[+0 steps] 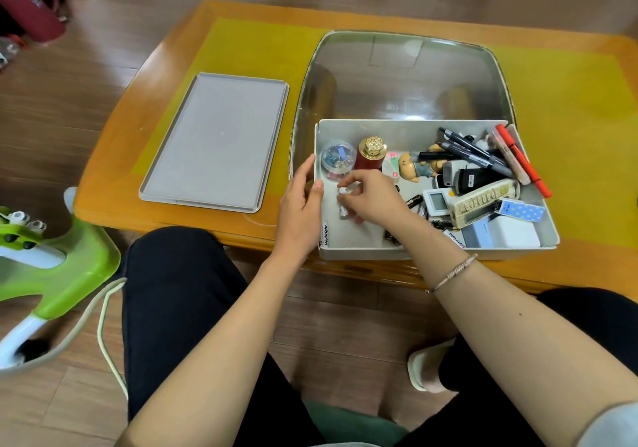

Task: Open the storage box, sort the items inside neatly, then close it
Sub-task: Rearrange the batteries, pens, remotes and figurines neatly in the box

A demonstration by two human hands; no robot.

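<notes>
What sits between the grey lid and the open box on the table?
In the head view, only the left hand, resting on the storage box wall, and bare yellow table lie between it and the lid.

Bare forearms, thin silver bracelet [455, 271] on the right wrist, grey short sleeve [611, 426] at right, dark trousers [179, 308], pale slipper [423, 365]
</notes>
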